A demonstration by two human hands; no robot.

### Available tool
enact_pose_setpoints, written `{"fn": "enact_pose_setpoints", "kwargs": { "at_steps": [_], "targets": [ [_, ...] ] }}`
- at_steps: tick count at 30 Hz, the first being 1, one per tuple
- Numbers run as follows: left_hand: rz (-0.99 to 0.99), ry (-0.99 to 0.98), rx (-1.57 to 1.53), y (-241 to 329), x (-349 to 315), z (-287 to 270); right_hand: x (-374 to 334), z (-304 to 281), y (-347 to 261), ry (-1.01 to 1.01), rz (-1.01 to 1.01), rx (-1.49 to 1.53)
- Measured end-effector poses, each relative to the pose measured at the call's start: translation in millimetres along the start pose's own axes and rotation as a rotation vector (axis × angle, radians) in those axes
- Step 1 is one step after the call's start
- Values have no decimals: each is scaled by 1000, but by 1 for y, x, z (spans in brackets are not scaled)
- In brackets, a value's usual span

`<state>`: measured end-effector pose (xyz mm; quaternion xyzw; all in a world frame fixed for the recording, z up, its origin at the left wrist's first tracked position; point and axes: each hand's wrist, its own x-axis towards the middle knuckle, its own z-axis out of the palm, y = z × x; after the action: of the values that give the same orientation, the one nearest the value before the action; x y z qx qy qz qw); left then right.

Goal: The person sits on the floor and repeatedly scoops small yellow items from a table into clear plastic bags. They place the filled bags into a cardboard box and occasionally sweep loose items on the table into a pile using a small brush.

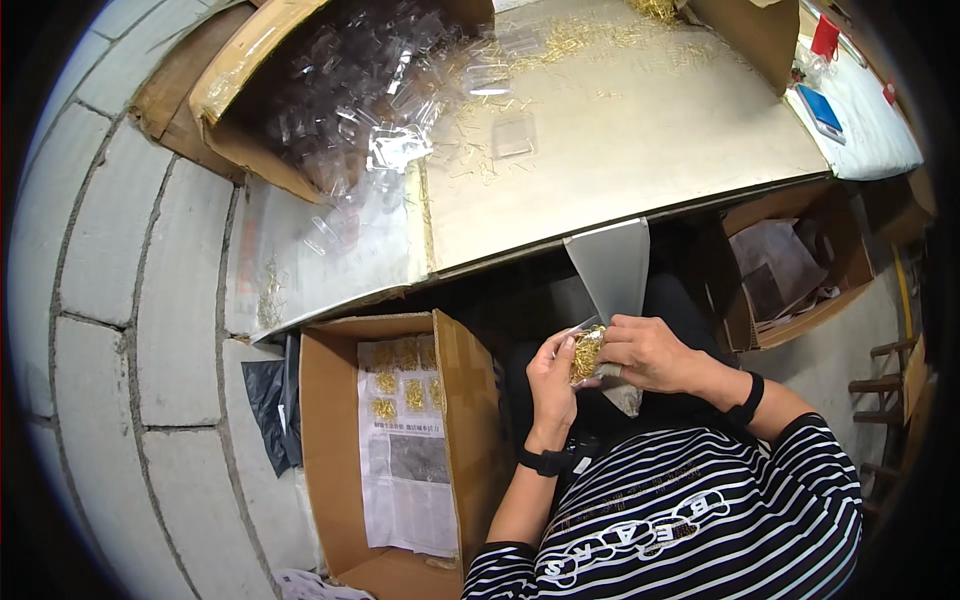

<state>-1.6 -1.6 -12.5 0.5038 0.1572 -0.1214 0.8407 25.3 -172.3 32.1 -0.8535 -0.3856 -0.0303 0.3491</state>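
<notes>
Over my lap, both hands meet at a small clear plastic box [588,352] filled with thin gold-coloured metal pieces, too small to name surely. My left hand [552,388] grips the box from its left side, thumb along the near face. My right hand [648,354] is closed at the box's right edge, with its fingertips bent onto it and partly hidden. Just beyond and below the hands, a grey metal chute [612,262] slopes down from the table edge. Its lower tip shows beneath my right hand.
A pale table [620,150] bears scattered gold pieces and a single clear box [514,136]. Many clear boxes spill from a carton [235,85]. At left, an open carton [330,450] holds several filled boxes on printed paper. Another carton [735,290] stands right; a blue device [820,108] lies beyond.
</notes>
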Motion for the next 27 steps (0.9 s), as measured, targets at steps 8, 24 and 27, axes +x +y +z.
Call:
{"fn": "enact_pose_setpoints", "kwargs": {
  "at_steps": [8, 24, 27],
  "targets": [
    [30, 2, -34, -11, 9, -14, 17, 14, -4, -97, 160, -92],
    [-72, 176, -117, -33, 19, -76, 252, 34, 108, -21, 200, -518],
    [-77, 106, -117, -32, 19, -77, 211, 25, 110, -7, 22, -493]
  ]
}}
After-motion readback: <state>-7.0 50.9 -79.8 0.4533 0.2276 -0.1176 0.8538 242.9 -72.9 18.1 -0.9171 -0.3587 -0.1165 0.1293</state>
